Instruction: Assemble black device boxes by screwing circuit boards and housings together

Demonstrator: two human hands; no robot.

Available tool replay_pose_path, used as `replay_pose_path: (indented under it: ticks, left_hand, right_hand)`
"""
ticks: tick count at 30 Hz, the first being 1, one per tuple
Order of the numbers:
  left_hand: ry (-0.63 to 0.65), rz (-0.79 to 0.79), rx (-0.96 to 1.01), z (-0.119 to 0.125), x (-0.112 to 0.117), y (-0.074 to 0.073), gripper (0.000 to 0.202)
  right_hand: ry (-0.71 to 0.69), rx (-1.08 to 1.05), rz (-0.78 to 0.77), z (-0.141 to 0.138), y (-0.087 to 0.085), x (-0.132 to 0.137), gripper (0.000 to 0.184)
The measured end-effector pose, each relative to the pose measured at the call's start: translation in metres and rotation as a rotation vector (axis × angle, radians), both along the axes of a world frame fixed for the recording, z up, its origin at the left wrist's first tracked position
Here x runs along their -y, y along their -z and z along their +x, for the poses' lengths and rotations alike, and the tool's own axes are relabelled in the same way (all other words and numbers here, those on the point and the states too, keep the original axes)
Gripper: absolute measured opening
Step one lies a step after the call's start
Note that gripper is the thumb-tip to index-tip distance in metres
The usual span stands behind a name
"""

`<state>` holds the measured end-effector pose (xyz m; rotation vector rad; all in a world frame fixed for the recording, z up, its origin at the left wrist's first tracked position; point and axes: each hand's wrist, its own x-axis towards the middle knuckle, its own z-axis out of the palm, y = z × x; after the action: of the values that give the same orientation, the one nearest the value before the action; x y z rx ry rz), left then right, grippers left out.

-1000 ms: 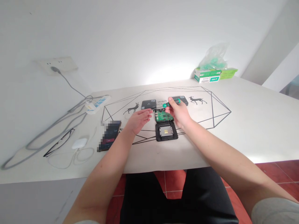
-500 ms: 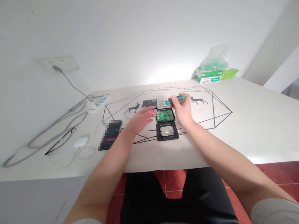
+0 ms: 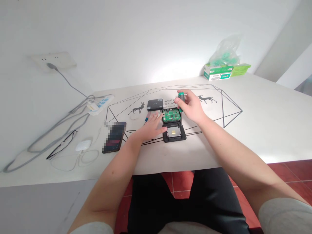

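An opened black case with a green circuit board (image 3: 171, 115) lies on the white table (image 3: 255, 130). Its black cover with a silver square (image 3: 174, 133) lies just in front. My right hand (image 3: 191, 105) is closed on a green-handled screwdriver (image 3: 181, 96), held nearly upright at the board's right side. My left hand (image 3: 153, 127) rests flat on the table, fingers spread, touching the left edges of the board case and the cover. A closed black box (image 3: 155, 104) sits behind them.
A phone (image 3: 114, 141), glasses (image 3: 60, 149), a white earbud case with cable (image 3: 83, 145) and a power strip with grey cords (image 3: 99, 104) lie to the left. Green boxes and a plastic bag (image 3: 223, 66) stand at the back right. The table's front edge is near my lap.
The screwdriver has swung from lying sideways above the board to nearly upright at its right side. My left hand has dropped from hovering by the shaft to resting flat on the table.
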<state>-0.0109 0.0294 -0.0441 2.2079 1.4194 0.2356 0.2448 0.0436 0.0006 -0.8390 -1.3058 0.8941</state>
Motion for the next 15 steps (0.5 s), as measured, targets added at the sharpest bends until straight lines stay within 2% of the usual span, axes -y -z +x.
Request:
replay_pose_path:
  ticks: [6,15]
  left_hand:
    - [0.028,-0.021,-0.028,0.003,-0.001,0.005,0.102]
    - [0.025,-0.024,-0.080,0.001,-0.003,0.009,0.116]
  right_hand:
    - [-0.031,0.143,0.107,-0.011,0.008,0.005,0.038]
    - [-0.053,0.188,0.102,-0.015,0.007,0.014,0.033]
